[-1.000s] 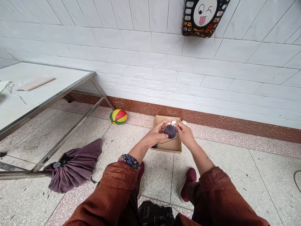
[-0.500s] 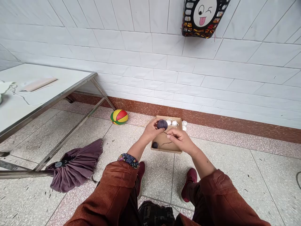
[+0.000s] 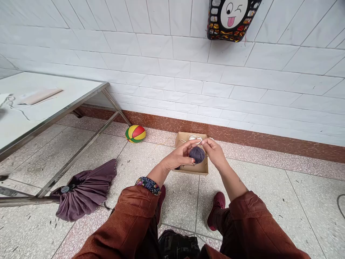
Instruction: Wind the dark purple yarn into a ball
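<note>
while the person sits with knees apart, both hands are raised over the cardboard box (image 3: 192, 168) on the floor, and the purple yarn ball (image 3: 197, 154) sits between them, closer into the left hand (image 3: 180, 156). that hand is cupped about the ball from the left, fingers curled round its underside, so it carries the weight. the right hand (image 3: 215, 153) is just to the ball's right and a little above, its fingertips pinched together as if on a strand, though the thread itself is too thin to make out. the ball is round, with no long axis to speak of. in the box beyond the hands lie some pale yarn balls (image 3: 193, 137).

below the hands is speckled terrazzo floor (image 3: 269, 194), meeting a white tiled wall (image 3: 161, 72). well off to the left of the left hand lie a striped ball (image 3: 135, 133), a folded purple umbrella (image 3: 83, 190) and a steel-framed table (image 3: 40, 118). a basket with a winking face (image 3: 231, 18) hangs high on the wall above the right hand.
</note>
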Demonstrator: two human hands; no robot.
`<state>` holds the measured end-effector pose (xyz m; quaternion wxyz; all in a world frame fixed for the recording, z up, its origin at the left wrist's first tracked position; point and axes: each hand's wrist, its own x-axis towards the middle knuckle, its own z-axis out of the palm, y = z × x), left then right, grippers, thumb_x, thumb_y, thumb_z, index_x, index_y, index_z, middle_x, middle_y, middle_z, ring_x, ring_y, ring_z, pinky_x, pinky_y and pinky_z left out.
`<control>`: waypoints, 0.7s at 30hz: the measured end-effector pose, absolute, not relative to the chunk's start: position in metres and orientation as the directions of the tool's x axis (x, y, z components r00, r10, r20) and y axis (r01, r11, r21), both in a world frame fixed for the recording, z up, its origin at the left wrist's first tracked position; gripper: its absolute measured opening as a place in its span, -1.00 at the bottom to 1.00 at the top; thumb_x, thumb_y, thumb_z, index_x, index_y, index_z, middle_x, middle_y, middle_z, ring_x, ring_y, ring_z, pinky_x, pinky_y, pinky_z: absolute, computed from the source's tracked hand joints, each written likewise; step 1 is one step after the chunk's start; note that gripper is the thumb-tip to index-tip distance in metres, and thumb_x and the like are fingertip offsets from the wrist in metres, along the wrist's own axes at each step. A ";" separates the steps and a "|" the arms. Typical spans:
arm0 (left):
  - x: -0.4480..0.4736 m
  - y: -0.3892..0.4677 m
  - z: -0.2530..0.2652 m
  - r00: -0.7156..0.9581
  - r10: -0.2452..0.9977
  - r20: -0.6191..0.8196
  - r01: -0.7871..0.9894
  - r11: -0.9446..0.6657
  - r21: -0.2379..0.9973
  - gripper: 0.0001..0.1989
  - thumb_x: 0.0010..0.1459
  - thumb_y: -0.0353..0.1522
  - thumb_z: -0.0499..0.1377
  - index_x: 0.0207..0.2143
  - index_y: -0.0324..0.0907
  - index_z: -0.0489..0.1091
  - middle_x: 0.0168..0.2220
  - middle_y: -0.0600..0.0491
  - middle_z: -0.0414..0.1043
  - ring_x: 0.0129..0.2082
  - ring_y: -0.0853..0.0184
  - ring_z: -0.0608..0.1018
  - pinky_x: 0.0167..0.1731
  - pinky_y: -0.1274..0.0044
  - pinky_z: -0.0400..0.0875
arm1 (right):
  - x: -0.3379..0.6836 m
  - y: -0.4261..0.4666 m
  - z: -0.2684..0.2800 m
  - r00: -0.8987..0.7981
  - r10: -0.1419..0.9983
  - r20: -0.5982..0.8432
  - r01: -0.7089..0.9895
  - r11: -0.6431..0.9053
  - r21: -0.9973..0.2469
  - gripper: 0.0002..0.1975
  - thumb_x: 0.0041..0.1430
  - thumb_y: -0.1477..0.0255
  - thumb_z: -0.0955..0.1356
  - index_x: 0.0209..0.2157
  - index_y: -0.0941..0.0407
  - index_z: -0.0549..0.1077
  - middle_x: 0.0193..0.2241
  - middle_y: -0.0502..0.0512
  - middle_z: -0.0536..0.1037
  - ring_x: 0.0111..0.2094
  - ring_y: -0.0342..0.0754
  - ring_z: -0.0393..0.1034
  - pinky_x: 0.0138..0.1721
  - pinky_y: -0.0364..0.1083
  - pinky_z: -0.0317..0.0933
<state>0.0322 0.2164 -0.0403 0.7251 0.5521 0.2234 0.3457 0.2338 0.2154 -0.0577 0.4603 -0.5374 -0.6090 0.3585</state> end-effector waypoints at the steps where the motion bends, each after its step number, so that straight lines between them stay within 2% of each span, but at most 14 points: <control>1: 0.033 0.216 -0.039 0.635 0.770 0.065 -0.303 0.171 0.937 -0.33 -0.08 -0.35 0.44 0.15 -0.06 0.44 0.09 -0.09 0.44 0.05 0.15 0.48 0.02 0.38 0.34 | 0.231 0.215 -0.061 -0.023 0.987 0.161 0.352 0.159 -0.923 -0.70 0.30 0.16 0.28 -0.38 0.08 0.45 -0.51 -0.03 0.41 -0.45 -0.07 0.25 -0.37 -0.11 0.15; 4: 0.032 0.220 -0.040 0.529 0.847 0.056 -0.407 0.195 0.893 -0.45 -0.10 -0.33 0.46 0.01 -0.14 0.52 0.06 -0.11 0.49 0.08 0.14 0.48 0.10 0.36 0.31 | 0.223 0.212 -0.067 -0.090 0.983 0.158 0.455 0.182 -0.872 -0.75 0.28 0.23 0.28 -0.41 0.06 0.43 -0.51 -0.01 0.44 -0.44 -0.04 0.30 -0.37 -0.10 0.15; 7: 0.029 0.228 -0.045 0.414 0.910 0.020 -0.432 0.178 0.884 -0.49 -0.10 -0.35 0.46 -0.03 -0.16 0.52 -0.01 -0.08 0.53 0.03 0.18 0.52 0.12 0.36 0.30 | 0.215 0.205 -0.064 -0.186 0.964 0.189 0.495 0.258 -0.830 -0.77 0.29 0.27 0.28 -0.39 0.05 0.44 -0.51 0.00 0.45 -0.46 -0.05 0.30 -0.38 -0.10 0.14; 9: 0.026 0.233 -0.048 0.332 0.943 0.001 -0.383 0.135 0.914 -0.52 -0.08 -0.35 0.44 -0.06 -0.17 0.51 -0.07 -0.05 0.55 -0.03 0.21 0.53 0.11 0.36 0.30 | 0.211 0.199 -0.056 -0.286 0.938 0.197 0.450 0.313 -0.836 -0.76 0.32 0.26 0.27 -0.37 0.06 0.46 -0.51 -0.02 0.45 -0.48 -0.08 0.27 -0.38 -0.11 0.15; 12: 0.023 0.238 -0.052 0.232 0.973 -0.005 -0.177 0.048 0.983 -0.56 -0.07 -0.35 0.40 -0.07 -0.17 0.51 -0.13 0.00 0.55 -0.10 0.24 0.53 0.06 0.37 0.32 | 0.210 0.192 -0.040 -0.406 0.893 0.194 0.322 0.338 -0.884 -0.75 0.32 0.22 0.30 -0.33 0.06 0.50 -0.47 -0.02 0.49 -0.47 -0.10 0.28 -0.36 -0.11 0.18; 14: 0.022 0.238 -0.054 0.262 0.965 0.004 -0.030 0.004 1.000 -0.53 -0.08 -0.36 0.40 -0.05 -0.17 0.50 -0.12 0.00 0.55 -0.12 0.22 0.54 0.02 0.37 0.34 | 0.212 0.190 -0.031 -0.390 0.896 0.214 0.248 0.326 -0.913 -0.74 0.31 0.19 0.32 -0.31 0.06 0.52 -0.43 0.01 0.51 -0.43 -0.08 0.32 -0.34 -0.10 0.20; 16: 0.022 0.235 -0.055 0.381 0.925 0.017 0.042 -0.036 0.998 -0.50 -0.06 -0.35 0.39 -0.01 -0.16 0.50 -0.08 -0.02 0.54 -0.09 0.19 0.54 0.02 0.35 0.35 | 0.217 0.192 -0.026 -0.304 0.921 0.243 0.207 0.313 -0.927 -0.71 0.31 0.15 0.33 -0.29 0.06 0.53 -0.40 0.03 0.52 -0.39 -0.06 0.34 -0.32 -0.09 0.22; 21: 0.024 0.224 -0.051 0.657 0.753 0.039 0.025 -0.074 0.997 -0.45 0.04 -0.31 0.37 0.12 -0.05 0.46 0.03 -0.04 0.53 0.03 0.13 0.52 0.10 0.28 0.33 | 0.230 0.205 -0.035 -0.043 0.966 0.254 0.223 0.257 -0.941 -0.68 0.29 0.11 0.33 -0.34 0.08 0.48 -0.41 0.02 0.48 -0.38 -0.06 0.32 -0.30 -0.09 0.22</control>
